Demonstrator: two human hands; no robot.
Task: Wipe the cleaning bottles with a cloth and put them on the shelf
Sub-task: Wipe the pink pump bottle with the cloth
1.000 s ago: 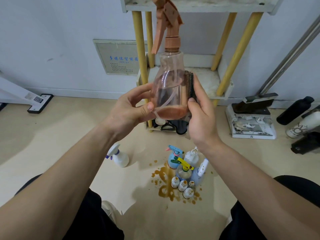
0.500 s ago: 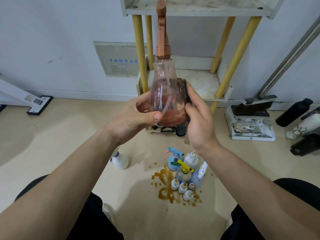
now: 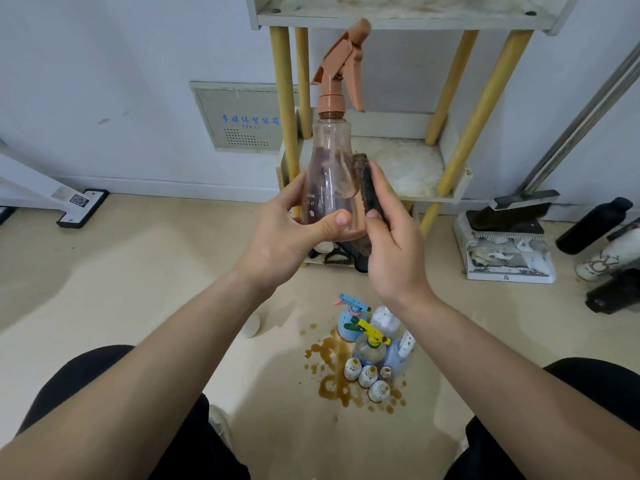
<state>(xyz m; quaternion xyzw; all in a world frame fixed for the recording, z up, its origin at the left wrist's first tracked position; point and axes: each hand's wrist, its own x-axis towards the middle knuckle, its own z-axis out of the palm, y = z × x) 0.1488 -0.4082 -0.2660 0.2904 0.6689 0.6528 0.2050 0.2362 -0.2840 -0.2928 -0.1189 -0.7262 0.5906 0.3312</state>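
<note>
A clear pinkish spray bottle (image 3: 330, 174) with a brown trigger head stands upright in front of me. My left hand (image 3: 282, 237) grips its base, thumb across the front. My right hand (image 3: 391, 247) holds a dark cloth (image 3: 367, 188) and presses it against the bottle's right side. Behind stands the shelf (image 3: 408, 164) with yellow posts, its white middle board dusty. On the floor below sit several small spray bottles (image 3: 367, 337) in a cluster.
A brown spill (image 3: 329, 372) spreads on the floor round the cluster. A white bottle (image 3: 251, 325) lies partly hidden under my left forearm. A dustpan (image 3: 505, 244) and dark bottles (image 3: 595, 223) stand at the right. A white mop head (image 3: 79, 206) is at the left.
The bottle has turned in my left hand, so its trigger head now points right. The cloth in my right hand has slid along the bottle's right side.
</note>
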